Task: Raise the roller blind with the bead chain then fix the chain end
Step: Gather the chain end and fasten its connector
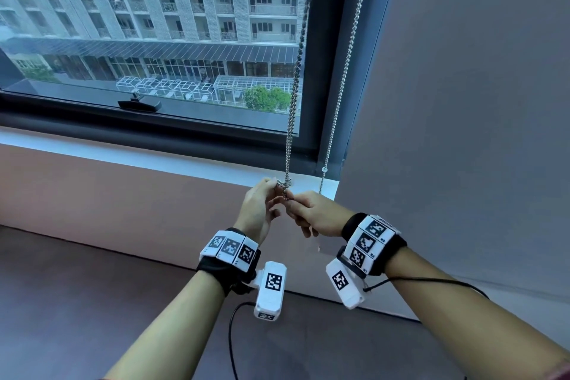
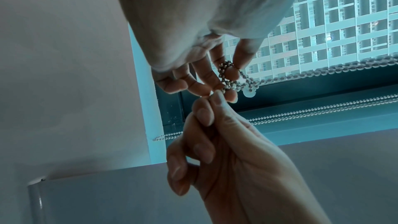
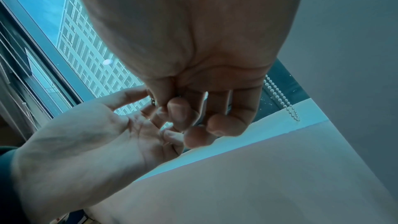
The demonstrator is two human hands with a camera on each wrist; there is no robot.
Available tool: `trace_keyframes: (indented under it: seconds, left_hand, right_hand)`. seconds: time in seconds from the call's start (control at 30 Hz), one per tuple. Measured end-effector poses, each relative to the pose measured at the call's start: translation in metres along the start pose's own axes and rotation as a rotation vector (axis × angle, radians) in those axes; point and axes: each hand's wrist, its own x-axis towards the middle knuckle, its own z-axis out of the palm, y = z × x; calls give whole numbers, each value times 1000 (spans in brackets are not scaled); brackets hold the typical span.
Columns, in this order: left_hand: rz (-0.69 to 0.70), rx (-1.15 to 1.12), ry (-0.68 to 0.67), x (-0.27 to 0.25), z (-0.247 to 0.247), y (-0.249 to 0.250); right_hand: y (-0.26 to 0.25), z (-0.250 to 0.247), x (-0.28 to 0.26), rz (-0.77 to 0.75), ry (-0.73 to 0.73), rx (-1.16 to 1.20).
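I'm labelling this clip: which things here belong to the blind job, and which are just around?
Job: twisted bead chain, left hand, right hand.
Just around: second bead chain, window handle, window sill, wrist cable.

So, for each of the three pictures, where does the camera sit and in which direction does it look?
Head: worn on the head, looking forward and down at the window; shows both forearms, the left hand and right hand meeting at the bead chain.
Left wrist: under the left hand, looking along its fingers; the right hand reaches in from below.
Right wrist: under the right hand, looking along it; the left palm faces it.
Shared: all three views show both hands; the chain shows best in the first two.
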Motion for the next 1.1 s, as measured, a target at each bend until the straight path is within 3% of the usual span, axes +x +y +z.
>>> trace_keyframes:
  seconds: [0.27,0.47,0.8,1.1]
  left_hand:
    - [52,153,20,0,-3,-4]
    - [12,263,-96,-5,-6,-11]
    - [223,469,-137,-2,-3,2]
    - [128,413,-284,-2,-5,15]
  right_hand:
    - [3,0,-1,33,0,-24]
    - [22,11,-1,107,-3,20]
    - [25,11,-3,104,-3,3]
    - [37,17,-5,98,88,5]
